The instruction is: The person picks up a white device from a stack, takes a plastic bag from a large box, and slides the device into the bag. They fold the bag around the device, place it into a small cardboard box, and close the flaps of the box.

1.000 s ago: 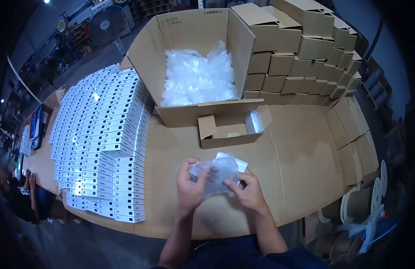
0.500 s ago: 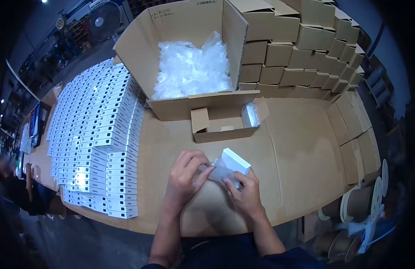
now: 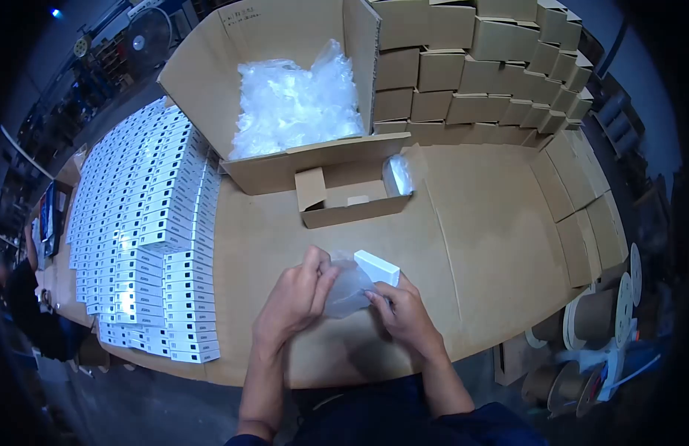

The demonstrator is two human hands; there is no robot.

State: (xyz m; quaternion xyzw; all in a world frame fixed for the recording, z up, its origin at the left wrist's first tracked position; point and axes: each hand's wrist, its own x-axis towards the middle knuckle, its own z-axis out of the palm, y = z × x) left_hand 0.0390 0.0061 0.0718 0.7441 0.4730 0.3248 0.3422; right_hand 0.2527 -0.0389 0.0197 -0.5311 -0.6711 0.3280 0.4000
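Observation:
A translucent plastic bag (image 3: 346,291) is spread between my two hands above the table. My left hand (image 3: 294,301) pinches its left edge, fingers closed. My right hand (image 3: 405,316) grips a small white box (image 3: 378,266) behind the bag, while the thumb presses the bag's right edge. The box is tilted, its lower part hidden by the bag and my fingers. Beyond my hands stands an open small carton (image 3: 352,215) with a plastic-wrapped item (image 3: 397,176) at its right end.
A big open carton (image 3: 300,167) full of clear plastic bags (image 3: 296,100) stands at the back. Stacked white boxes (image 3: 140,215) fill the left side. Brown cartons (image 3: 478,78) are piled back right, and cable spools (image 3: 601,320) sit off the right edge. Another person (image 3: 43,305) is at far left.
My left hand has drawn the bag out to the left, so it now spreads wider between my hands. The whole view has shifted slightly.

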